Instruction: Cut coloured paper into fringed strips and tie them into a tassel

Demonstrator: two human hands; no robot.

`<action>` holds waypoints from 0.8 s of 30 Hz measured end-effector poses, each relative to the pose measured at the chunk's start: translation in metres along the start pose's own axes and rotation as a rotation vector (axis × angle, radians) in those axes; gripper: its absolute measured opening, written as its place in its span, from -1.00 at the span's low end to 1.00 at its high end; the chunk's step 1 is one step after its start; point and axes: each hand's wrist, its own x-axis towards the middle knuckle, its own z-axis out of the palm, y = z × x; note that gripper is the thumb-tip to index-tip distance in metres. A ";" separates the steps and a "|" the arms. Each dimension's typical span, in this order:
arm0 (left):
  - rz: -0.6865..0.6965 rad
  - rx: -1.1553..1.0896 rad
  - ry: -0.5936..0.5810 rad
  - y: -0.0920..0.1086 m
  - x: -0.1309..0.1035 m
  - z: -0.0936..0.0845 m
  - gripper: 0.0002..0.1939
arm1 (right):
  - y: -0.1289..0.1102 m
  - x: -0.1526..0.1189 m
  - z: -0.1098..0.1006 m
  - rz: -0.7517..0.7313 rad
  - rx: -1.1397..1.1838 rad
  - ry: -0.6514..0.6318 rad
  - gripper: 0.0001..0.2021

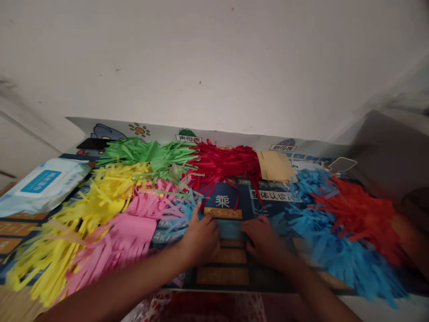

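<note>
A blue fringed paper piece [229,229] is stretched between my two hands above the dark printed mat [222,276]. My left hand [201,232] is closed on its left end, with the index finger sticking up and blue strips fanning out beyond it. On the right end, the curled fingers of my right hand [263,237] hold the paper, with blurred blue strips behind. To the left lie pink fringed paper [137,230] and yellow fringed paper [97,201].
Green [144,152] and red [224,163] fringes lie at the back, beside tan paper [276,166]. A wipes pack [43,185] sits left. Blue fringe [351,259] lies right, where another person's arm [414,241] reaches orange-red fringe [365,214].
</note>
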 end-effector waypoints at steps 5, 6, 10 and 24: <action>-0.014 0.014 0.053 0.000 0.000 0.005 -0.76 | 0.000 0.000 0.002 0.016 0.024 0.066 -0.63; 0.000 0.027 0.059 -0.001 0.000 0.008 -0.78 | -0.001 0.000 0.003 -0.020 0.009 0.057 -0.64; 0.054 0.021 0.161 -0.010 -0.007 0.018 -0.90 | 0.005 0.000 0.009 -0.043 -0.021 0.117 -0.88; -0.207 -0.338 0.076 -0.031 0.013 0.012 -0.82 | 0.011 0.020 0.018 0.341 0.042 0.127 -0.85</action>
